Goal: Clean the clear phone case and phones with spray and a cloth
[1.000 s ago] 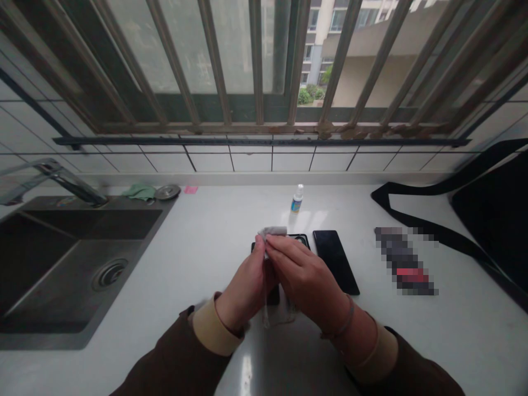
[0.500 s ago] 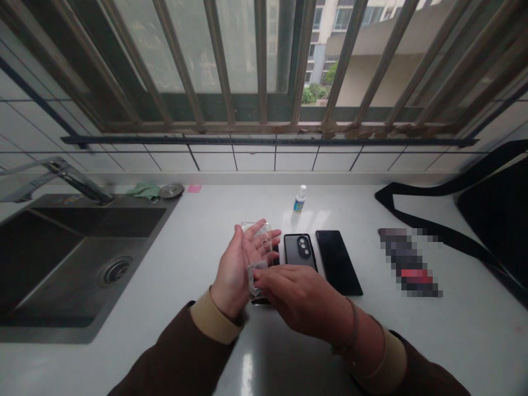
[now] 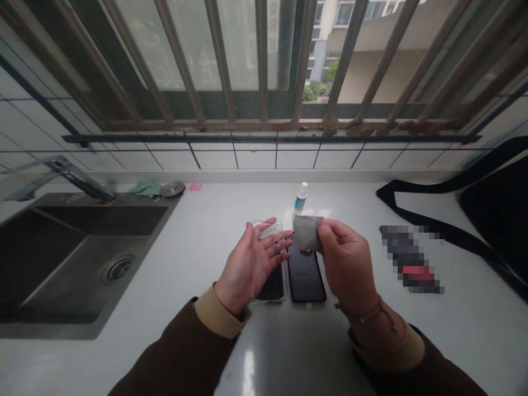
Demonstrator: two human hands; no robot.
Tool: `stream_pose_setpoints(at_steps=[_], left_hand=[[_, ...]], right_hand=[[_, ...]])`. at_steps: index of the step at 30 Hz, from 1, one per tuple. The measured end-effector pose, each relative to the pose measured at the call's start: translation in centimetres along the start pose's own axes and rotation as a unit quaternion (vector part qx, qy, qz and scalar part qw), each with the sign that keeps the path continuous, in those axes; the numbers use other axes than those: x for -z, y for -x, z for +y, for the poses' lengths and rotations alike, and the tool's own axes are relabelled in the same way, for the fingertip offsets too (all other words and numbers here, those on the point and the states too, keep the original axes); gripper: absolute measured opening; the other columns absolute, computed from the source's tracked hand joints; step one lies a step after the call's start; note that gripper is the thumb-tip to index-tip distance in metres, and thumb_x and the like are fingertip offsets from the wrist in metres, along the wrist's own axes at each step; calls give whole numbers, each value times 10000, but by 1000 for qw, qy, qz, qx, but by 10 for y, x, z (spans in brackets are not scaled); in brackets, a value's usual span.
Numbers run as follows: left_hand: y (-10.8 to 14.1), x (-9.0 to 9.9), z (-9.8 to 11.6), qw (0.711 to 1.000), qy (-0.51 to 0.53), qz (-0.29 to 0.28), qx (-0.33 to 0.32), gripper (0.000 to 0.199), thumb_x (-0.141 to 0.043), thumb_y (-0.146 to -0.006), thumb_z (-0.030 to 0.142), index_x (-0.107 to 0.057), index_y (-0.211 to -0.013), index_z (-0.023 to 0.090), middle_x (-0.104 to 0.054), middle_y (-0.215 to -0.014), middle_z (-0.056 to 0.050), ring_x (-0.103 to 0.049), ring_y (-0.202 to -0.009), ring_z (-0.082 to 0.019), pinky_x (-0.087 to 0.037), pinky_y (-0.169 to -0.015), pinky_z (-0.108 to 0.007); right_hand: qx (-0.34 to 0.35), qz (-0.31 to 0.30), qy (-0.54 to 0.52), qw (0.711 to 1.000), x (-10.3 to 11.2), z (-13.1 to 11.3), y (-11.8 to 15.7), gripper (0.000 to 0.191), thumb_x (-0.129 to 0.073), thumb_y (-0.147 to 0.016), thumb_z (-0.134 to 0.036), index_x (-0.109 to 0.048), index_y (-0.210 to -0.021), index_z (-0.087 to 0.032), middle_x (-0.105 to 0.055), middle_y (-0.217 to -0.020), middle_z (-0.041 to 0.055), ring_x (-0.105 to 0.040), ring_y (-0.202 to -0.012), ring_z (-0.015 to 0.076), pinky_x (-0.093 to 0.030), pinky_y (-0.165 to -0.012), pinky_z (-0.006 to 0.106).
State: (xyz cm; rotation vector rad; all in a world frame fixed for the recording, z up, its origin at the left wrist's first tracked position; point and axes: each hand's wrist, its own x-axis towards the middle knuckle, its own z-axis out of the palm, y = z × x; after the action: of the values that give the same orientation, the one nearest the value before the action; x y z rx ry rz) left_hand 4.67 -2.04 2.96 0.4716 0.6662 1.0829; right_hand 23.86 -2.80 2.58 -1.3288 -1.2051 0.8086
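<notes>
Palm up, my left hand (image 3: 258,261) has its fingers spread and supports a clear phone case (image 3: 279,242), with the fingers showing through it. Beneath the case a dark phone-like slab (image 3: 273,286) lies on the white counter (image 3: 198,242). Between thumb and fingers, my right hand (image 3: 350,258) pinches a small grey cloth (image 3: 307,232), held up off the case. Below the cloth lies a black phone case (image 3: 307,280), its upper part covered. Behind the cloth stands a small spray bottle (image 3: 301,199) with a white cap. My right hand blocks the spot farther right.
A steel sink (image 3: 88,269) with a faucet (image 3: 70,176) takes up the left. On its back edge lie a green cloth (image 3: 146,188) and a metal drain cover (image 3: 172,189). A black strap (image 3: 437,231) and a blurred-out object (image 3: 410,261) lie on the right.
My right hand has lifted the grey cloth off the clear case and carried it up and right. The left hand has shifted slightly right with the case.
</notes>
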Motion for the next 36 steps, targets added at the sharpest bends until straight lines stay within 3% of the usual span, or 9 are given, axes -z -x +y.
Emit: stream_pose_setpoints(at_steps=[5, 9, 12, 15, 22, 25, 29, 32, 36], left_hand=[[0, 1, -14, 1000, -19, -15, 12, 571, -395, -1098, 626, -571, -1419, 188, -755, -1228, -199, -737, -1063, -280, -567, -915, -413], [1, -2, -24, 1000, -13, -9, -12, 551, -417, -1112, 582, -616, -1436, 182, -761, -1208, -151, -731, -1078, -235, -549, -998, -370], [1, -2, -20, 998, -30, 37, -34, 584, -403, -1109, 597, -612, -1472, 190, -768, -1168, -143, -744, -1003, -211, -567, -980, -343], [-2, 2, -8, 995, -41, 74, -50, 640, -352, -1103, 634, -585, -1505, 193, -764, -1173, -161, -742, -924, -203, -604, -880, -336], [-5, 7, 10, 996, -6, 69, -50, 622, -398, -1099, 608, -552, -1519, 177, -754, -1173, -198, -747, -986, -223, -611, -881, -331], [-3, 4, 6, 999, -3, 48, -26, 604, -445, -1086, 611, -550, -1520, 204, -754, -1171, -183, -753, -1019, -242, -608, -924, -364], [-2, 0, 0, 999, -12, 31, -42, 576, -442, -1094, 595, -556, -1501, 204, -757, -1192, -175, -748, -1090, -263, -587, -994, -403], [-1, -2, -3, 999, -30, 21, -20, 576, -417, -1103, 591, -568, -1503, 205, -755, -1249, -183, -727, -1178, -280, -563, -1044, -428], [3, -6, -9, 999, -34, 9, -6, 528, -407, -1119, 555, -596, -1492, 232, -730, -1349, -147, -693, -1241, -273, -558, -1058, -433]], right_hand=[[213, 5, 151, 965, -9, -1, 10, 237, -586, -1095, -312, -765, -1210, -209, -828, -1039, 79, -789, -908, 217, -647, -834, 367], [373, -165, 164, 898, -25, 9, 15, 275, -501, -1118, -152, -695, -1311, -188, -747, -1402, 137, -710, -1326, 230, -595, -1125, 413], [384, -234, 140, 882, -32, 13, 19, 254, -495, -1110, -117, -680, -1276, -171, -744, -1399, 153, -715, -1318, 240, -595, -1118, 406], [366, -283, 119, 879, -32, 11, 25, 209, -526, -1104, -151, -691, -1228, -179, -817, -1183, 124, -807, -1047, 231, -644, -902, 347], [209, -396, 32, 894, -22, -5, 32, 170, -578, -1076, -234, -744, -1098, -210, -765, -840, 13, -662, -670, 139, -508, -670, 276], [62, -355, -79, 930, -24, -1, 24, 229, -584, -1091, -374, -738, -1057, -208, -770, -922, 42, -693, -779, 160, -566, -726, 294], [-85, -129, -225, 962, -25, 11, 8, 294, -591, -1078, -493, -700, -1136, -226, -793, -1098, 73, -760, -938, 192, -642, -822, 349], [-51, -46, -168, 983, -22, 13, 3, 290, -613, -1065, -480, -694, -1183, -228, -819, -1020, 63, -785, -880, 196, -653, -777, 338], [132, -99, 34, 986, -25, 15, 9, 285, -582, -1081, -271, -707, -1336, -249, -821, -1239, 89, -799, -1125, 235, -657, -987, 416]])
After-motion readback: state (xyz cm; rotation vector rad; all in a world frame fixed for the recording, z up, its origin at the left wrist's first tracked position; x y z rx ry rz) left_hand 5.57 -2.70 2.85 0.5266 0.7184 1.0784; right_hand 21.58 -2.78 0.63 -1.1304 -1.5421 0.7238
